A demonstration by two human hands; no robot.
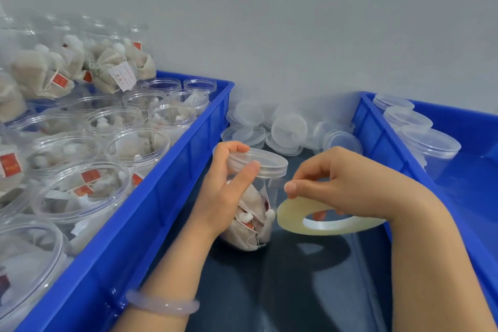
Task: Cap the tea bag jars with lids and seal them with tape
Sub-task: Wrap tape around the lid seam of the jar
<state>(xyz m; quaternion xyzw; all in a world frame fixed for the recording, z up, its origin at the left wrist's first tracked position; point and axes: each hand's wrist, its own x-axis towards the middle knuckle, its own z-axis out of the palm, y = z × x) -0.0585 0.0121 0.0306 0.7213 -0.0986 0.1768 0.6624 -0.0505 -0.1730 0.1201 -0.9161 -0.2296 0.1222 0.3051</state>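
Two blue plastic crates. Left crate: ten-plus open clear jars of tea bags. Right crate: three capped jars. One round clear jar tilted between crates over dark glossy surface, translucent lid on. Left hand curls round lid. Right hand holds one yellowish tape roll, fingers through core. Loose lids heaped behind, overlapping, uncountable. Red tags, print unreadable.

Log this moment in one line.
step: sealing; left hand grips capped clear plastic tea-bag jar; right hand holds pale flat tape roll; seal unclear
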